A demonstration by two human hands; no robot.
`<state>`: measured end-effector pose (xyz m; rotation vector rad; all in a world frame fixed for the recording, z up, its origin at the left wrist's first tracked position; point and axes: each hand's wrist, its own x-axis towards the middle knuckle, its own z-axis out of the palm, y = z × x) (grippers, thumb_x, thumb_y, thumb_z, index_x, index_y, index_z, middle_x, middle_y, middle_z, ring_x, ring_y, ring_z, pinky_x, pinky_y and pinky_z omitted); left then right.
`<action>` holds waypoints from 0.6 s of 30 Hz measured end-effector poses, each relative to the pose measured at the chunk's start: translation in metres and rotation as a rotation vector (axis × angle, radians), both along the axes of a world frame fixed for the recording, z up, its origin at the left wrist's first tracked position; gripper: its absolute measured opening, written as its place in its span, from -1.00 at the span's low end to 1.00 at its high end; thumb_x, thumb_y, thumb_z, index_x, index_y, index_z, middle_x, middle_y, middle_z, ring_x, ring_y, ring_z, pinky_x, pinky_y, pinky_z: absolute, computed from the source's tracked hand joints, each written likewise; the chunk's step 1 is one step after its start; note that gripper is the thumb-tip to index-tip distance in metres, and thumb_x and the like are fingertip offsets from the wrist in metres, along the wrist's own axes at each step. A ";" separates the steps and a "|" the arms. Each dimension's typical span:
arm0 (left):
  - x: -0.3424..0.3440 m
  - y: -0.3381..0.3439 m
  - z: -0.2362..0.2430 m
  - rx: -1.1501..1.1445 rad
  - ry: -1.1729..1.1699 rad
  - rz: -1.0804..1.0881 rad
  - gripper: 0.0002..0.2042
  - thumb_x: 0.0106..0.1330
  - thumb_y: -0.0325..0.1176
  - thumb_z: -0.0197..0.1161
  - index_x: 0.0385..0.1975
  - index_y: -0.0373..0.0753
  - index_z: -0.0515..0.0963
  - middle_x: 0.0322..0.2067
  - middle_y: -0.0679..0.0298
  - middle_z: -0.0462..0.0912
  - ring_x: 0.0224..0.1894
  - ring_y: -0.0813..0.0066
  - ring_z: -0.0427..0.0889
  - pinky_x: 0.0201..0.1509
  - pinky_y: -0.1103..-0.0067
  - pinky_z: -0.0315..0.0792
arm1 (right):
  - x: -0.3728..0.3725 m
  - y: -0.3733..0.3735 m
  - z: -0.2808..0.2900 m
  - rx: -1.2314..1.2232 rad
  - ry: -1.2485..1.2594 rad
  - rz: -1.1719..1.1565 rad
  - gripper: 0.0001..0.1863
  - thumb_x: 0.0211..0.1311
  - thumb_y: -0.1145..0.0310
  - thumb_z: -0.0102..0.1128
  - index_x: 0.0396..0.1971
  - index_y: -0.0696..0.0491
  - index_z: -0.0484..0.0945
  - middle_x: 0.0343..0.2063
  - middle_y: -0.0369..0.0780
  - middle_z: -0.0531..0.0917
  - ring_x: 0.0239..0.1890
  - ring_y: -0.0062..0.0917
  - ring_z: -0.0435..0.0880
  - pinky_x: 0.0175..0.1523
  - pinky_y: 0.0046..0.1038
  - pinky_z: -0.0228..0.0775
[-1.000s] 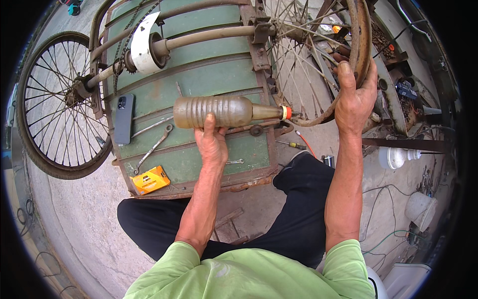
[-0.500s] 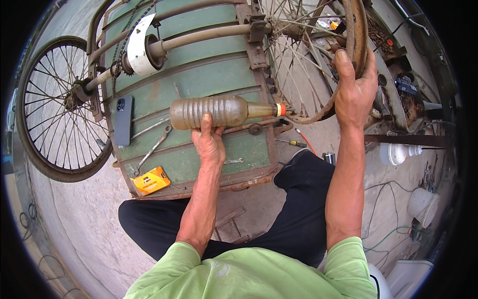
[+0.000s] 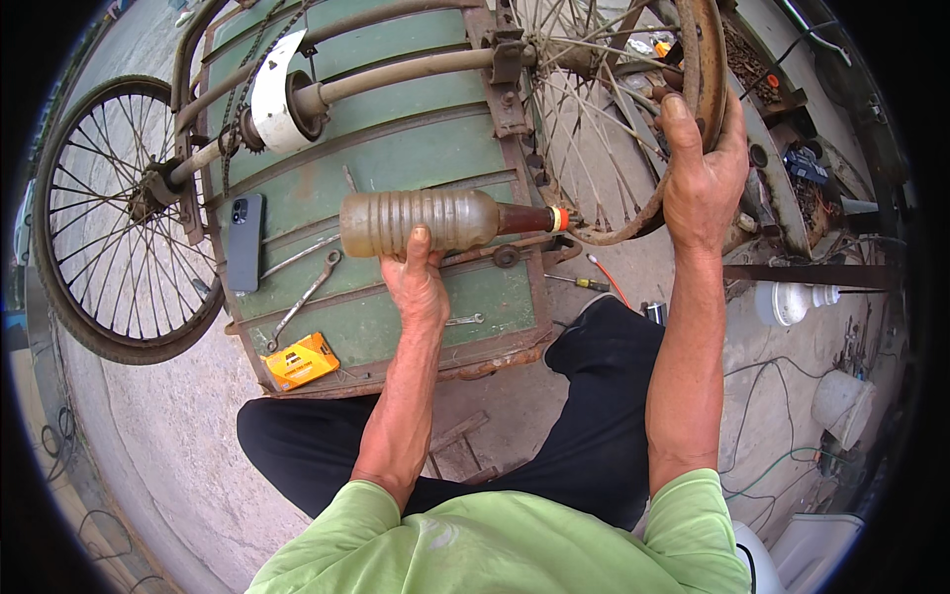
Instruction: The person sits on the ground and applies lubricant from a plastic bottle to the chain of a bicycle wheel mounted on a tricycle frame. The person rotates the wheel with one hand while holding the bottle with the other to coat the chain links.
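Note:
My left hand (image 3: pixel 416 287) grips a ribbed, cloudy plastic bottle (image 3: pixel 426 222) from its near side. The bottle lies sideways above the green panel, its neck pointing right. Dark reddish-brown liquid fills the neck, and the red-and-yellow cap (image 3: pixel 560 219) is at the lower edge of a rusty, tyreless wheel rim (image 3: pixel 705 69). Whether the cap touches the rim, I cannot tell. Around the right side of that rim my right hand (image 3: pixel 705 183) is closed, thumb on the near face; its fingers are partly hidden behind the rim.
On the green panel (image 3: pixel 396 168) are a phone (image 3: pixel 245 243), a combination wrench (image 3: pixel 304 300), a small wrench (image 3: pixel 465 320) and an orange box (image 3: pixel 301 362). An axle (image 3: pixel 416 67) crosses above it to a tyred wheel (image 3: pixel 127 218). A screwdriver (image 3: pixel 591 284) lies right of the panel.
The bottle has shifted very slightly right, and its neck has turned from pale to dark with liquid. My right hand and the rim have moved slightly left.

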<state>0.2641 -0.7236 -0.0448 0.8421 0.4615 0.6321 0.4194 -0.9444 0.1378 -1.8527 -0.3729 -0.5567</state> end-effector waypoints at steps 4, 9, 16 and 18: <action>-0.002 0.002 -0.003 -0.019 0.007 0.003 -0.32 0.31 -0.07 0.54 0.30 -0.16 0.32 0.13 0.26 0.55 0.19 0.32 0.60 0.24 0.22 0.58 | -0.002 0.002 0.004 -0.003 0.016 0.019 -0.09 0.30 -0.13 0.42 0.33 0.37 0.39 0.01 0.02 0.69 0.03 -0.36 0.70 0.21 -0.32 0.50; -0.007 0.009 -0.007 -0.049 0.022 0.004 -0.35 0.33 -0.04 0.52 0.28 -0.15 0.36 0.12 0.29 0.58 0.18 0.33 0.60 0.25 0.22 0.56 | 0.002 0.003 0.007 0.096 -0.035 0.067 -0.18 0.33 0.00 0.42 0.33 0.35 0.40 0.04 -0.03 0.67 0.00 -0.45 0.69 0.15 -0.40 0.52; -0.012 0.012 -0.012 -0.120 0.019 0.006 -0.39 0.34 -0.05 0.52 0.25 -0.16 0.40 0.11 0.29 0.60 0.19 0.34 0.60 0.27 0.20 0.57 | 0.002 -0.010 0.007 0.263 -0.121 0.256 -0.29 0.44 0.20 0.25 0.41 0.34 0.31 0.23 0.02 0.56 0.26 -0.33 0.59 0.46 -0.33 0.30; -0.012 0.012 -0.013 -0.133 0.021 0.016 -0.39 0.33 -0.05 0.52 0.25 -0.17 0.41 0.11 0.28 0.60 0.18 0.33 0.61 0.27 0.19 0.57 | 0.002 -0.016 0.002 0.233 -0.136 0.167 -0.33 0.47 0.18 0.22 0.37 0.37 0.35 0.21 0.01 0.59 0.20 -0.35 0.62 0.41 -0.36 0.36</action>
